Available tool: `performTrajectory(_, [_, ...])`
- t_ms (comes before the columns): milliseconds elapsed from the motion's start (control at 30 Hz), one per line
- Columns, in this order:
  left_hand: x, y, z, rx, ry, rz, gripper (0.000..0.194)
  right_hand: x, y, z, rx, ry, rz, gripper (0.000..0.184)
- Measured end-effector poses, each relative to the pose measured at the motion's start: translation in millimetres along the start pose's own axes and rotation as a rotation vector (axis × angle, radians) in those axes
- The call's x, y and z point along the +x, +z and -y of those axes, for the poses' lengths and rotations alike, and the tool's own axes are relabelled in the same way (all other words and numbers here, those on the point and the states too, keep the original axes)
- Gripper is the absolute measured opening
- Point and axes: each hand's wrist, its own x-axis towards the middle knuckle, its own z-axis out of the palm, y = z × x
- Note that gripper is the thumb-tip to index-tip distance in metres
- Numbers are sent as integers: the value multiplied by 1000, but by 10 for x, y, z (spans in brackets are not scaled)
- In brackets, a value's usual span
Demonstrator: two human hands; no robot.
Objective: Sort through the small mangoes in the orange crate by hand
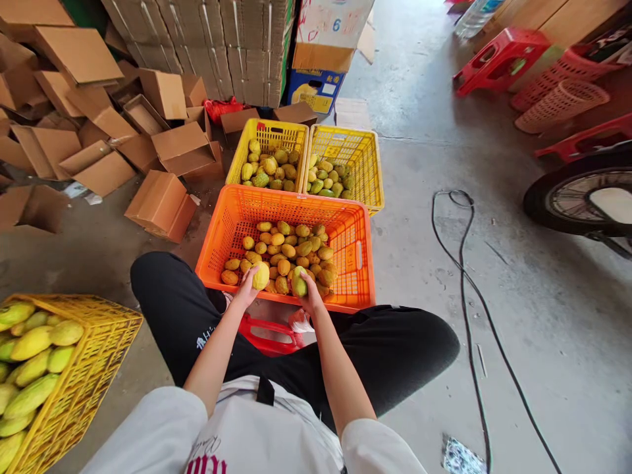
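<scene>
Grey concrete floor [409,263] all round, with a messy heap of cardboard boxes [180,145] at upper left, overlapping so much I gave up counting. Crate tally is four: one orange crate [359,253] right in front of the seated person, two yellow crates [364,155] side by side just behind it, and one more yellow, the mango crate [93,359], off to the left and cut off by the frame edge.

Two hands, two fruits. Left hand [247,288] is gripping one yellow fruit [261,276], right hand [311,299] has its own grip on one greenish fruit [299,282], both held up over the near side of the orange crate. Fingers are partly hidden, so can't say how tight. Loose fruit [288,250] covers much of the bottom of that crate, dozens for sure, but they overlap too much for an honest number.

Something red [266,334] sits between the black-trousered legs [168,313], mostly covered, so can't swear to what it is. Over on the right: two pink baskets [563,102], one red stool [503,59], one wheel [536,197] with its vehicle chopped off by the edge, and one looping black cable [463,263] running out the bottom.
</scene>
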Motion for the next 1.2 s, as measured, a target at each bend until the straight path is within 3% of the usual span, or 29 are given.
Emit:
performTrajectory(233, [-16,27,-52,28,-125,107,38,23,-3,22,66,72,18,31])
performTrajectory(467, [3,2,-52,-17,-154,152,48,30,25,49,32,70,26,34])
performTrajectory(667, [20,0,-42,0,-133,149,48,23,19,23,-3,4,46,33])
performTrajectory(833, [13,-13,-7,28,-30,126,40,28,4,-17,0,-52,7,38])
performTrajectory(967, [10,-21,17,40,-14,138,40,0,17,-11,-38,-53,16,38])
performTrajectory(1200, [62,-34,40,45,-11,16,38,-16,61,31,-43,18,45,35])
